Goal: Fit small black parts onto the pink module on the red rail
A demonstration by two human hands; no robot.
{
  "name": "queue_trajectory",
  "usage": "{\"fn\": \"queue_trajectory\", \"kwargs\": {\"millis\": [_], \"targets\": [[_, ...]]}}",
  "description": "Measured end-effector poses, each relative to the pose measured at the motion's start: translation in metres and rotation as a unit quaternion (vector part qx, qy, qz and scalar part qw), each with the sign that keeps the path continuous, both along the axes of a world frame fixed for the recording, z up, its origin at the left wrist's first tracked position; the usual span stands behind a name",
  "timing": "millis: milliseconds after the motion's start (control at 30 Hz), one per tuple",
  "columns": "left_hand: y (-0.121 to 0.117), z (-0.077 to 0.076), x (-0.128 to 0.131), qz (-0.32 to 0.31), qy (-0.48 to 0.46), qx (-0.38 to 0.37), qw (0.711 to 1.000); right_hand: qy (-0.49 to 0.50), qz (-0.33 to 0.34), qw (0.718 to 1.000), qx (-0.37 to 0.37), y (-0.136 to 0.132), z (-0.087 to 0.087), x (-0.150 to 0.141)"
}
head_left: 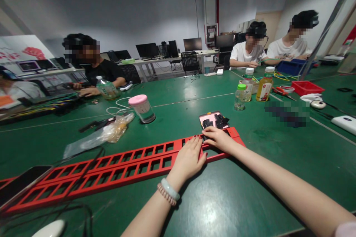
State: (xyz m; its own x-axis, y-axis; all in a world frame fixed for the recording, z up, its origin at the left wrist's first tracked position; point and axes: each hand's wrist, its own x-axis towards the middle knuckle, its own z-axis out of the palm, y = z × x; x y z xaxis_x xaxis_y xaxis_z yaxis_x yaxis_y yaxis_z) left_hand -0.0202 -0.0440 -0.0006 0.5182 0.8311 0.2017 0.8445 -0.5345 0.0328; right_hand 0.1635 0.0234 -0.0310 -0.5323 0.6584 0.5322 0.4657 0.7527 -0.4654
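Observation:
A long red slotted frame (pixel 116 161) with two rows of rectangular openings lies slantwise across the green table. My left hand (pixel 187 157) rests flat over its right part, fingers stretched out and thumb apart. Beside it, my right hand (pixel 219 140) bends its fingers down onto the frame's far edge. Something dark shows between the right fingertips, too small and covered to name. Just beyond the right hand sits a shallow open box (pixel 204 117) with a pale pink inside, holding several small black pieces (pixel 220 121).
A pink-lidded jar (pixel 142 109) and a plastic bag (pixel 102 135) stand beyond the frame. Bottles (pixel 264 85), a red tray (pixel 307 88) and orange-handled pliers (pixel 283 92) are at right. A phone (pixel 25 185) and dark cables overlap the frame's left end. Other people sit around the table.

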Motion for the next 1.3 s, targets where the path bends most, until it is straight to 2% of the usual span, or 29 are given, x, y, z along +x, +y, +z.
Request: {"fn": "queue_trajectory", "kwargs": {"millis": [1100,1300], "targets": [[0.0024,-0.0010,-0.0003,-0.003,-0.014,-0.005,1.000,-0.037,0.007,0.999,-0.001,-0.0015,0.0010,-0.0012],[0.0022,-0.0005,-0.0003,0.001,-0.007,-0.005,1.000,-0.052,0.013,0.998,0.011,-0.0031,0.0055,-0.0014]]}}
